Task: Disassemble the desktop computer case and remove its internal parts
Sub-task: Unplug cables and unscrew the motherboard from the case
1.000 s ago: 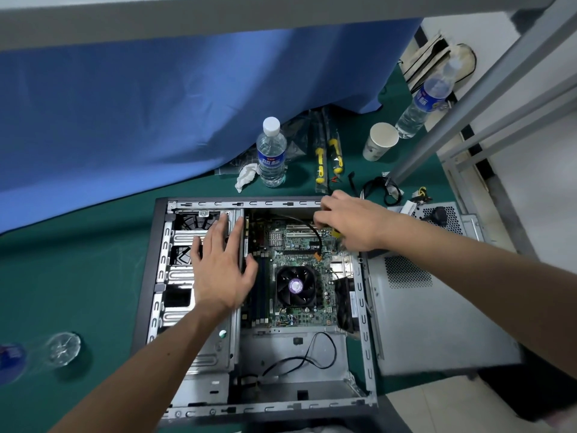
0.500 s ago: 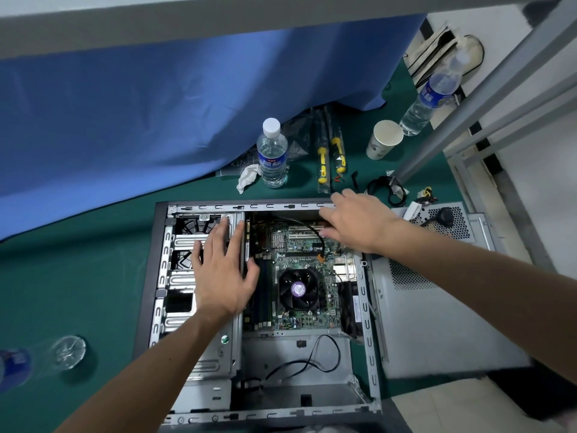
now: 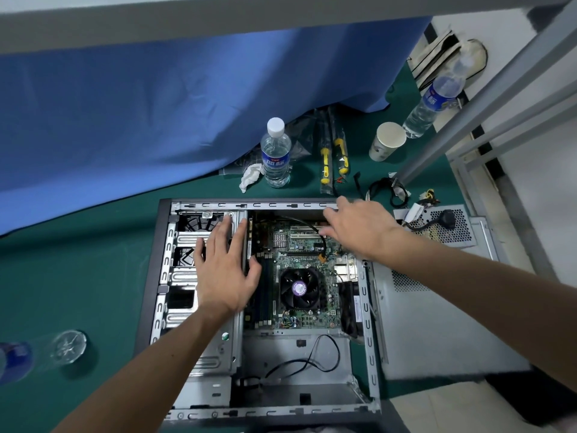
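Note:
An open desktop case [image 3: 370, 332] lies flat on the green table. Inside it sits a green motherboard [image 3: 299, 245] with a black CPU fan [image 3: 299, 287]. The metal drive cage [image 3: 181, 276] fills the case's left side. My left hand [image 3: 223, 270] rests flat on the drive cage with straight fingers. My right hand [image 3: 359, 226] hovers over the case's far right corner with fingers spread, holding nothing. A black cable [image 3: 307, 223] with an orange plug arcs across the board just below that hand.
A removed power supply [image 3: 443, 226] and the grey side panel [image 3: 437, 323] lie right of the case. Behind it stand a water bottle [image 3: 276, 153], two yellow screwdrivers [image 3: 332, 157], a paper cup [image 3: 387, 140] and loose cables [image 3: 387, 189]. A bottle [image 3: 37, 351] lies at the left.
My right hand has opened its fingers and lifted from inside the case's far right corner towards the far rim. The left hand has stayed on the drive cage.

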